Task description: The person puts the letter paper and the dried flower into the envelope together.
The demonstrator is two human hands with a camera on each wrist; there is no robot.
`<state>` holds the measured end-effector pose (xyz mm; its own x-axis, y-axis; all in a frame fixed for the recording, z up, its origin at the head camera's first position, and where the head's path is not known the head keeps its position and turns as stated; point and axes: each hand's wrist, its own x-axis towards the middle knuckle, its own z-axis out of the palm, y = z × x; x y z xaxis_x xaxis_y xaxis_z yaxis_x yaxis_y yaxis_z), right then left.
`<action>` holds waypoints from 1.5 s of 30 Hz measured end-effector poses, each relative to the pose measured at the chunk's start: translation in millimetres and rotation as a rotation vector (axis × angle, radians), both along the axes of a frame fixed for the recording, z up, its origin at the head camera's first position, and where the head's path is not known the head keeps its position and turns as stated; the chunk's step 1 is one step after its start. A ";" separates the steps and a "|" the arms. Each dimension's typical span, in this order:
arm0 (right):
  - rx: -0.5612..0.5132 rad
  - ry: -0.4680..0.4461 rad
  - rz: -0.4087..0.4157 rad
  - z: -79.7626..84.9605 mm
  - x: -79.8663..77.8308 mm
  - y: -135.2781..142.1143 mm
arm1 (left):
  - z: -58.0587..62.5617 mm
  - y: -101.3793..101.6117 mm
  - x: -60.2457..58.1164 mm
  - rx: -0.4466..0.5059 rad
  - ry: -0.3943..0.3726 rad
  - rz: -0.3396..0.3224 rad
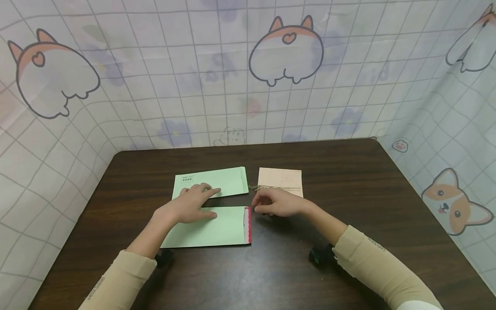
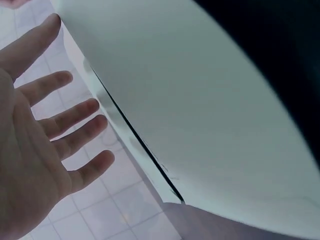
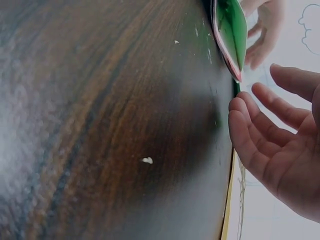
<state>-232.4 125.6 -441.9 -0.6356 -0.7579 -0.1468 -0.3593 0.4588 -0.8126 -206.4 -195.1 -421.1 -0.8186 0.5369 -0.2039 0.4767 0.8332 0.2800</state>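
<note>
A pale green envelope [image 1: 217,230] lies nearest the person, with a red-edged strip at its right end. Behind it is a second green envelope [image 1: 221,178] with a small printed box. My left hand [image 1: 187,204] rests across both with fingers and thumb spread; its extended fingers also show in the left wrist view beside a pale envelope [image 2: 210,110]. By the near envelope's open right end is my right hand [image 1: 280,202], its fingers loosely bent and nothing between them. That end gapes slightly in the right wrist view. A tan paper piece [image 1: 280,176] lies just beyond this hand.
Thin twine [image 1: 253,187] crosses the tan paper and reaches the far envelope. Everything lies on a dark wood-grain table [image 1: 341,172], with white specks [image 3: 147,160] on its surface. A patterned cloth [image 1: 217,86] stands behind and on both sides.
</note>
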 end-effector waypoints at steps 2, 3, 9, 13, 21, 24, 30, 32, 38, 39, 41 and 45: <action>0.003 -0.001 -0.003 0.2 -0.2 -0.3 | -0.8 -2.6 -1.8 -0.003 0.004 0.007; 0.003 -0.001 -0.003 0.3 -0.5 -0.5 | -1.3 -3.8 -3.1 -0.005 0.006 0.010; 0.014 -0.005 -0.007 2.0 0.0 -2.3 | -1.7 -10.8 -8.8 -0.012 -0.007 0.055; 0.011 -0.006 -0.003 3.8 1.0 -3.6 | -2.6 -14.5 -13.7 -0.040 -0.033 0.087; 0.019 -0.018 -0.007 3.2 -1.2 -6.3 | -2.8 -19.4 -25.9 -0.077 -0.085 0.122; 0.021 -0.015 -0.004 2.9 -2.4 -6.8 | -2.5 -20.6 -31.1 -0.084 -0.099 0.132; 0.010 -0.010 0.013 2.8 -2.2 -7.7 | -3.4 -23.5 -41.0 -0.074 -0.138 0.165; 0.008 -0.010 0.017 2.4 -1.9 -7.5 | -3.9 -24.3 -44.2 -0.071 -0.152 0.178; 0.022 -0.015 0.004 2.0 -1.1 -5.7 | -7.6 -25.8 -55.4 -0.065 -0.138 0.164; 0.023 -0.015 0.005 2.0 -0.9 -5.6 | -8.2 -26.2 -57.3 -0.063 -0.133 0.160; 0.022 -0.017 0.009 2.1 -0.7 -5.3 | -8.9 -26.8 -60.6 -0.052 -0.131 0.158; 0.018 -0.008 0.023 2.5 -0.6 -4.8 | -7.2 -26.6 -66.1 -0.026 -0.143 0.152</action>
